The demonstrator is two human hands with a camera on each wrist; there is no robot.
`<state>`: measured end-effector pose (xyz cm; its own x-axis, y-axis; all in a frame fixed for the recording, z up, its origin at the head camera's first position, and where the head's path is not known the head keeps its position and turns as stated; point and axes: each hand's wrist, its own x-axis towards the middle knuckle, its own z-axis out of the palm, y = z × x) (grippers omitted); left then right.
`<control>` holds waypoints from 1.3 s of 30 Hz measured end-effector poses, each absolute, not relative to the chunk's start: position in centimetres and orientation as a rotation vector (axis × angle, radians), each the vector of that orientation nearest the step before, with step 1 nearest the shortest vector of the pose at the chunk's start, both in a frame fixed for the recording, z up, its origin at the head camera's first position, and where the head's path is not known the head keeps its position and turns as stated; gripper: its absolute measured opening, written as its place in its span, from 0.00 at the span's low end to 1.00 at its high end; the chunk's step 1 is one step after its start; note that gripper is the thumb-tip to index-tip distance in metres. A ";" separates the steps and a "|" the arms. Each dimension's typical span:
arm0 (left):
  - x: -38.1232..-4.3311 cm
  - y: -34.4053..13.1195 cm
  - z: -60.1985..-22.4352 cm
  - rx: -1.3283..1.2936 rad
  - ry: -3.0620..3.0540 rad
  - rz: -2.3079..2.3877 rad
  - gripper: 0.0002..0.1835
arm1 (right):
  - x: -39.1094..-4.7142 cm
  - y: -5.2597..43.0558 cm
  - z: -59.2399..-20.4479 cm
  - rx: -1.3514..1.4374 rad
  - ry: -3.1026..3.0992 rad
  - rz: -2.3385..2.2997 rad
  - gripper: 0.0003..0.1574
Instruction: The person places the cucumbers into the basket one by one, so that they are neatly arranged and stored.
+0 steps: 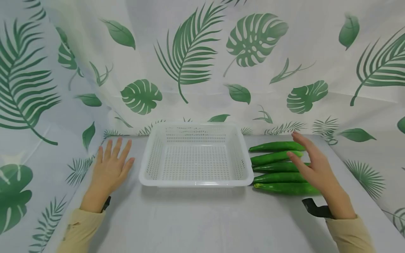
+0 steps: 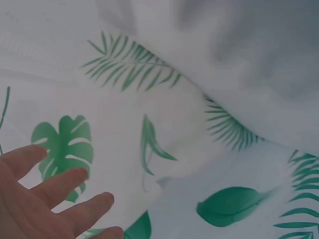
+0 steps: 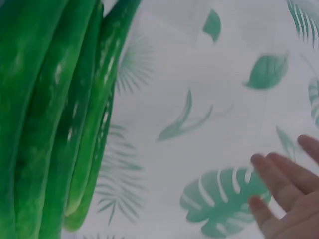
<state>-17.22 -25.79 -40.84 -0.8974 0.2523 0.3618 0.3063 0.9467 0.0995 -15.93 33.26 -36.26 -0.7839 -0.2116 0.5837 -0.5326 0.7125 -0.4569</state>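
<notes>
Several long green peppers (image 1: 280,177) lie side by side on the table, right of a white plastic basket (image 1: 196,183). My right hand (image 1: 316,172) hovers over their right ends, thumb and fingers apart, holding nothing. In the right wrist view the peppers (image 3: 55,114) fill the left side, and the hand (image 3: 291,191) shows at the lower right. On the other side of the basket, my left hand (image 1: 110,168) is spread palm down with nothing in it. The left wrist view catches its fingers (image 2: 87,211) at the lower left.
The basket has perforated walls and floor, with nothing inside it. A grey-white cloth covers the table (image 1: 190,225). Behind and at both sides hangs a white curtain (image 1: 202,105) printed with green leaves. Black straps circle both wrists.
</notes>
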 end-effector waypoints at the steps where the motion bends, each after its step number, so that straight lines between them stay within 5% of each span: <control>1: -17.2 -25.5 -40.7 -0.415 -2.749 -0.233 0.33 | -15.8 33.7 -36.2 0.559 -2.379 0.878 0.40; 10: -17.4 -23.1 -40.2 -0.423 -2.854 -0.346 0.35 | -14.5 38.7 -36.4 0.293 -2.289 1.120 0.27; 23: -18.4 -21.3 -40.9 -0.473 -2.912 -0.434 0.38 | -14.1 45.8 -41.9 0.078 -2.084 1.925 0.14; 39: -19.6 -21.1 -41.6 -0.655 -2.966 -0.698 0.41 | -13.7 50.7 -47.1 0.107 -2.692 1.929 0.22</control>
